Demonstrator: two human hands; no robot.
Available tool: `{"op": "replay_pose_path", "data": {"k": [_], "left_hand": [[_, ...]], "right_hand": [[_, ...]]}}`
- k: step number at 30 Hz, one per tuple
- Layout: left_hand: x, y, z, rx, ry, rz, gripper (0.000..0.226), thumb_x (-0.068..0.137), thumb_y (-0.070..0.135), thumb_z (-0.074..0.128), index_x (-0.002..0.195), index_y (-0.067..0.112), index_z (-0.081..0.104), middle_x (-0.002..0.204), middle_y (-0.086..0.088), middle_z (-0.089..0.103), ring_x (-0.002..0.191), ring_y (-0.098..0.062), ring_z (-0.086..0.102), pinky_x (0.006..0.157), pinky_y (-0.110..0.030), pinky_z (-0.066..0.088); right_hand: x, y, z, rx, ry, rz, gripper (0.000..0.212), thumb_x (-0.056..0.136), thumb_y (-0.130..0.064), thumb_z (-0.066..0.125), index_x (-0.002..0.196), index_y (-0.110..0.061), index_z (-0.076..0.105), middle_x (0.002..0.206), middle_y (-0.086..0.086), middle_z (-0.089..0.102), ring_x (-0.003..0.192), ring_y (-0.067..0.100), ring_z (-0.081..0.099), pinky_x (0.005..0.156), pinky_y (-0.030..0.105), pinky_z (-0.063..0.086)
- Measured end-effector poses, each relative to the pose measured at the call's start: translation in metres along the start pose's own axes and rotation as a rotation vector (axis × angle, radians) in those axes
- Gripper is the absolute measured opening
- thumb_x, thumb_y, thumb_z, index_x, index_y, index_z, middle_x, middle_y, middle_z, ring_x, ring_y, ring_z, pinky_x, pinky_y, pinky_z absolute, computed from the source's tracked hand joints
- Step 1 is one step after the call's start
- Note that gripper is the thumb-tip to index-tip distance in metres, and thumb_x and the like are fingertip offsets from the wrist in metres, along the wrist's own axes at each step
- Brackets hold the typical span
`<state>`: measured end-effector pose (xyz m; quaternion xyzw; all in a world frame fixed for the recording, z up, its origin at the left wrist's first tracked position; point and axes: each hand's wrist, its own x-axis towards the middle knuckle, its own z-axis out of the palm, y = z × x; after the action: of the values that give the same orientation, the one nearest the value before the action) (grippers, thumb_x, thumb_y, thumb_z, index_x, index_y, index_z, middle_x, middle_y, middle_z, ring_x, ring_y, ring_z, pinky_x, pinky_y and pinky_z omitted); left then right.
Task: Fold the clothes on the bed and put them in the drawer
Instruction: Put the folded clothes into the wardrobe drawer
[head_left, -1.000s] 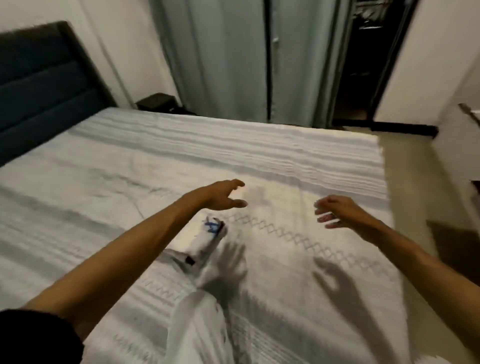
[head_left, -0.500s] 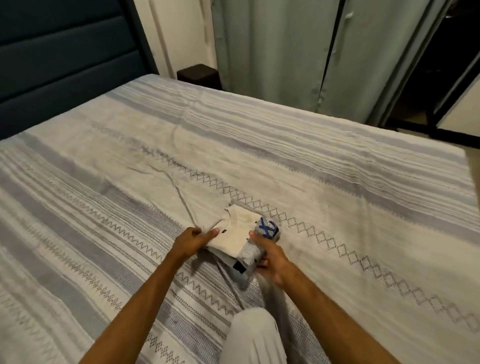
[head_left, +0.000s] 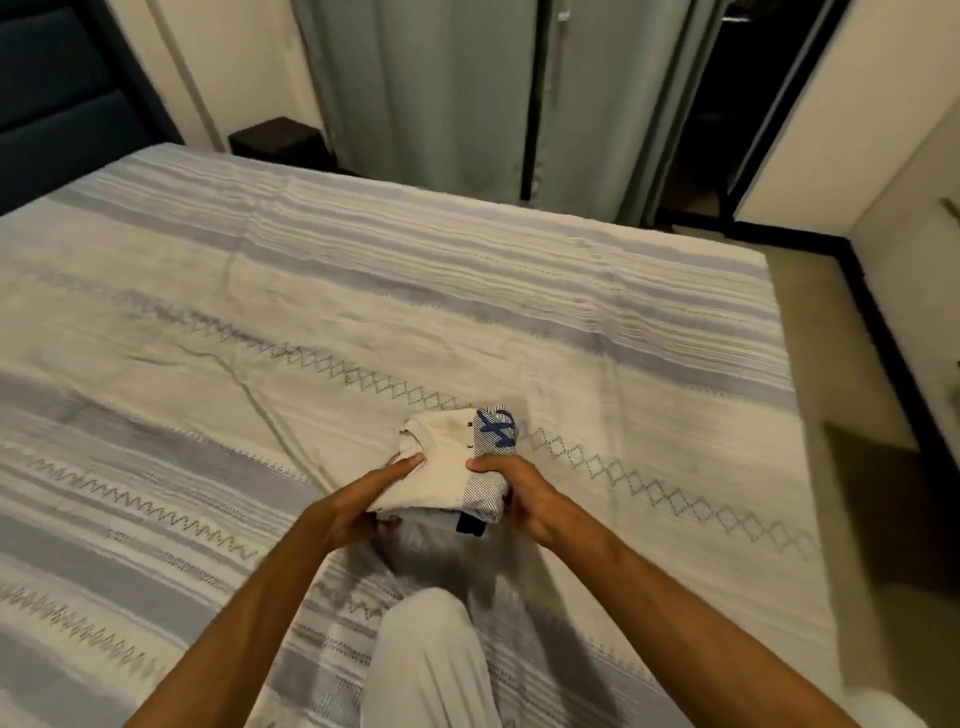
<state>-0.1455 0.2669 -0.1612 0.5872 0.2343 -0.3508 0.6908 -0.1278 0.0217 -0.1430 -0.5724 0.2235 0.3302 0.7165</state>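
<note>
My left hand (head_left: 363, 501) and right hand (head_left: 519, 493) both grasp the small folded bundle of cream cotton and pinstriped cloth with a blue print (head_left: 457, 462), low over the woven grey-and-white striped bedspread with zigzag and diamond stitching (head_left: 571, 291). Left thumb lies on top and the fingers curl beneath; right fingers wrap the striped edge. A dark tag hangs below. My pale-trousered knee (head_left: 431, 660) hides the near bedspread. The blue lettering is unreadable.
</note>
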Motion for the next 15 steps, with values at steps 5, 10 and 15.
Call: {"op": "replay_pose_path", "data": {"k": [5,10,15], "left_hand": [[0.007,0.019,0.114,-0.026,-0.144,0.142,0.08,0.071,0.063,0.087,0.142,0.037,0.06,0.135,-0.004,0.07,0.128,-0.032,0.064,0.108,-0.054,0.051],[0.026,0.051,0.246,-0.097,-0.325,0.263,0.067,0.081,0.051,0.083,0.139,0.023,0.067,0.138,-0.015,0.067,0.123,-0.038,0.067,0.088,-0.052,0.06],[0.076,0.108,0.404,0.035,-0.475,0.267,0.048,0.089,0.029,0.076,0.134,0.015,0.07,0.13,-0.015,0.071,0.114,-0.033,0.072,0.08,-0.041,0.063]], "right_hand": [[-0.071,-0.035,-0.096,0.109,0.018,-0.124,0.063,0.072,-0.017,0.087,0.131,-0.011,0.068,0.122,0.013,0.075,0.12,0.036,0.069,0.106,0.054,0.053],[-0.146,-0.076,-0.204,0.095,0.073,-0.264,0.068,0.072,-0.023,0.084,0.136,-0.007,0.065,0.135,0.017,0.068,0.131,0.038,0.061,0.116,0.054,0.044],[-0.19,-0.12,-0.34,0.258,0.15,-0.406,0.047,0.083,-0.034,0.08,0.126,-0.015,0.074,0.137,0.016,0.067,0.125,0.035,0.064,0.116,0.056,0.042]]}}
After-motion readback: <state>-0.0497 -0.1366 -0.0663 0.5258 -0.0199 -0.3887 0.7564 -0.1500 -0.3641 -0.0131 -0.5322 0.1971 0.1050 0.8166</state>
